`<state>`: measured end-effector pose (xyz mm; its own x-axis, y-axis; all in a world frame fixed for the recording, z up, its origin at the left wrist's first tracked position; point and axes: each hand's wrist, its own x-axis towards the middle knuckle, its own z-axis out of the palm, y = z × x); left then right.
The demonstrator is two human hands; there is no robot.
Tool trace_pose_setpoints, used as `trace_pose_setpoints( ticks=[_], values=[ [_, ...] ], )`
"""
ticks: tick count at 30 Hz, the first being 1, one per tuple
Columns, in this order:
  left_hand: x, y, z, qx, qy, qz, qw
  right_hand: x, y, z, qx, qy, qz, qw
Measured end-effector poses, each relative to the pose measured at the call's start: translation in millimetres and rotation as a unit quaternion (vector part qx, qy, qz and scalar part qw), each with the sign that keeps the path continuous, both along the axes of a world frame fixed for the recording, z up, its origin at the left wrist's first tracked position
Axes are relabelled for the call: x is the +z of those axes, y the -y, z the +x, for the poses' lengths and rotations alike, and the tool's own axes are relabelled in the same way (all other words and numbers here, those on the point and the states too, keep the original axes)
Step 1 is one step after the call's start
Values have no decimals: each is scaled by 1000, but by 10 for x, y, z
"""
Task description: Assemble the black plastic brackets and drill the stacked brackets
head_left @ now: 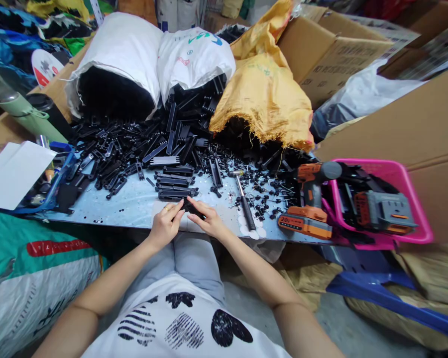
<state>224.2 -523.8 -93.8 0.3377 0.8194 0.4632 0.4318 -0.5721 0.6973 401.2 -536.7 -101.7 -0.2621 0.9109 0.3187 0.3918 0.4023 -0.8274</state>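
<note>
At the table's near edge, my left hand (166, 222) and my right hand (209, 219) pinch a small black plastic part (192, 208) between them. Fingers cover much of it, so its exact shape is unclear. Just beyond lie several long black plastic pieces (176, 182) in a stacked row. A hammer (243, 199) with a black grip rests to the right of my right hand. Around its head are scattered small black parts with metal pins (265, 191). Left of the row spreads a heap of black clip-like pieces (114, 154).
Two white sacks (125, 44) and an orange sack (265, 94) spill black parts along the back. An orange cordless drill (309, 191) stands at right by a pink basket (420, 209). On the left sits a blue tray (61, 184) under a white sheet (17, 174).
</note>
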Motion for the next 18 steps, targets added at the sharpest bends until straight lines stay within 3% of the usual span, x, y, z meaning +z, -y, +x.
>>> trace_pose_setpoints(
  ticks=[5, 9, 11, 15, 18],
  values=[
    [60, 36, 204, 110, 80, 93, 986, -31, 73, -268, -128, -53, 28, 990],
    [126, 3, 205, 53, 97, 116, 987, -73, 100, -390, -133, -102, 51, 985],
    [153, -47, 175, 56, 104, 104, 988, -85, 94, -423, -141, -114, 49, 982],
    [94, -143, 108, 54, 113, 41, 991, -116, 76, -457, -154, -96, 28, 983],
    [-94, -130, 46, 56, 138, -129, 980, -157, -2, -356, -87, -2, 15, 996]
  ],
)
